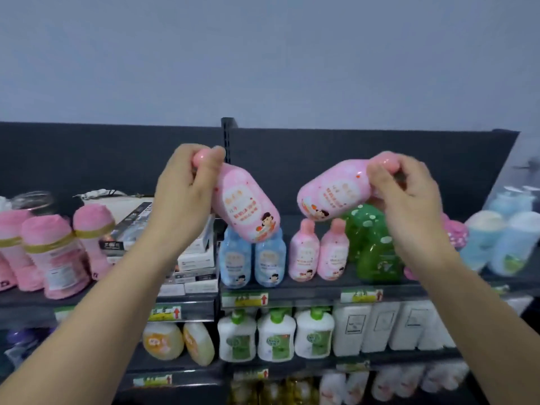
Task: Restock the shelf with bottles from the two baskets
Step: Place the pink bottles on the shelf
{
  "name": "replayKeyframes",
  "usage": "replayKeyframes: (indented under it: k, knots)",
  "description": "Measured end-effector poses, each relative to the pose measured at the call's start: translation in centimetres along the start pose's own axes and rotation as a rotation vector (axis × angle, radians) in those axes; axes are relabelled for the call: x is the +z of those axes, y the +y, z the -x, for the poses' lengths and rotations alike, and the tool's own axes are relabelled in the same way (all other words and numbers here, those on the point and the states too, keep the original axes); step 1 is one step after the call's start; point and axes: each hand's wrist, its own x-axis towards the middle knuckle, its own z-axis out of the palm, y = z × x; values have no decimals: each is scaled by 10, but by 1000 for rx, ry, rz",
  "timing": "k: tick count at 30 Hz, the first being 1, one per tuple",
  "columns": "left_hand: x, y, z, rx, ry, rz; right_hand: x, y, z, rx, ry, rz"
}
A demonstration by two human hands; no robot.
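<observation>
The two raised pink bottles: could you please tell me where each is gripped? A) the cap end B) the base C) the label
A: the left hand curls round the cap end of the left pink bottle, the right hand round that of the right pink bottle.

Single head-worn wide-angle view, facing the shelf (336,285).
Near the top tier, looking straight ahead; wall (263,54) above, lower tiers below.
</observation>
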Motion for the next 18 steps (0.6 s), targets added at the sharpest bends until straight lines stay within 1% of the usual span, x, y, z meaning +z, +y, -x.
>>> replayKeyframes:
  k: [3,5,7,9,12,14,18]
  knots:
    - [42,20,-30,17,16,42,-20,9,-48,-104,56,164]
    - [71,27,-49,55,-4,11,-24,18,-73,-158,29,278]
    - [101,30,-65,96,-58,-52,-23,29,-93,-165,-33,346]
    - [127,26,-77,91,-155,-116,-19,42,-106,-145,-110,391]
    - [158,6,-87,72,-350,-228,-12,60,-117,-98,-193,427]
    - [172,-9,-89,50,-468,-299,-9,69,-120,-63,-221,420]
    - [188,-33,-90,-17,-668,-364,-7,83,-125,-21,-232,434]
